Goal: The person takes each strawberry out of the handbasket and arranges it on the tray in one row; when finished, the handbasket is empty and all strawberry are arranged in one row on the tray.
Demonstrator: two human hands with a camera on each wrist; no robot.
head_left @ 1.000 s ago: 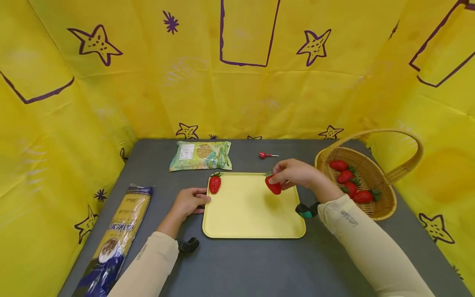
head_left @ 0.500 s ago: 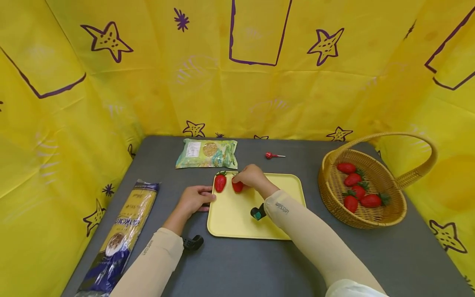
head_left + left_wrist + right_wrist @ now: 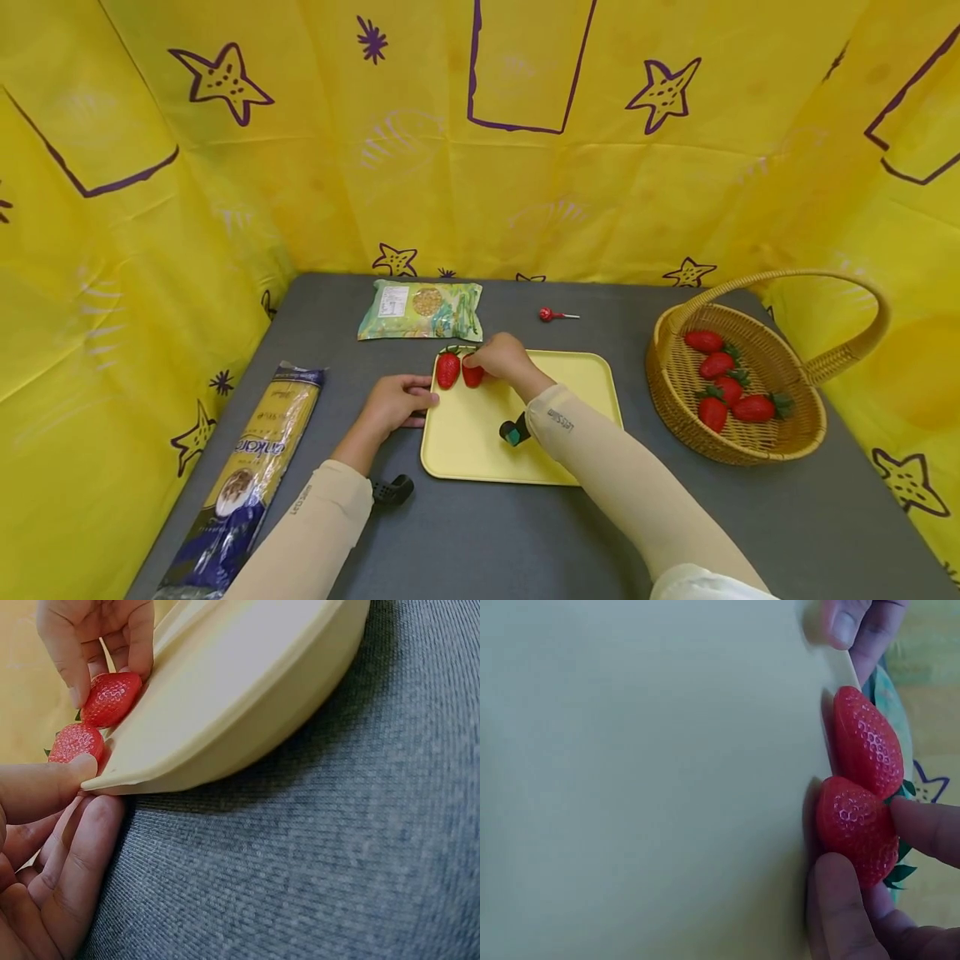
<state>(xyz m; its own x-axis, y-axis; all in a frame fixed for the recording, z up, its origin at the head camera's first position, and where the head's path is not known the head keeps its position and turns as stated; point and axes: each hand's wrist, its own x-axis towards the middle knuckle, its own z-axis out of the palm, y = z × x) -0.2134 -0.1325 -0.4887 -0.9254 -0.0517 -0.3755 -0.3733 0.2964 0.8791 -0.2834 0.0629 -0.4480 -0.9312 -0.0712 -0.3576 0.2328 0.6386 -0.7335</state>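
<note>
A yellow rectangular tray (image 3: 547, 433) lies on the dark table, and my left hand (image 3: 392, 404) pinches its left rim between thumb and fingers. One red strawberry (image 3: 447, 370) with green leaves rests in the tray's far left corner. Right beside it is a second strawberry (image 3: 855, 832), held between the thumb and fingers of my right hand (image 3: 504, 358). In the right wrist view the two strawberries touch side by side along the far rim, leaves pointing outward. The right hand covers part of the second strawberry in the head view.
A wicker basket (image 3: 678, 429) with a tall handle and several strawberries (image 3: 717, 364) stands at the right. Behind the tray lie a green food packet (image 3: 420, 310) and a red lollipop (image 3: 547, 314). A long pasta packet (image 3: 247, 467) lies at the left.
My right hand has carried the second strawberry leftward from the tray's right part to beside the first one. The left hand stays at the rim.
</note>
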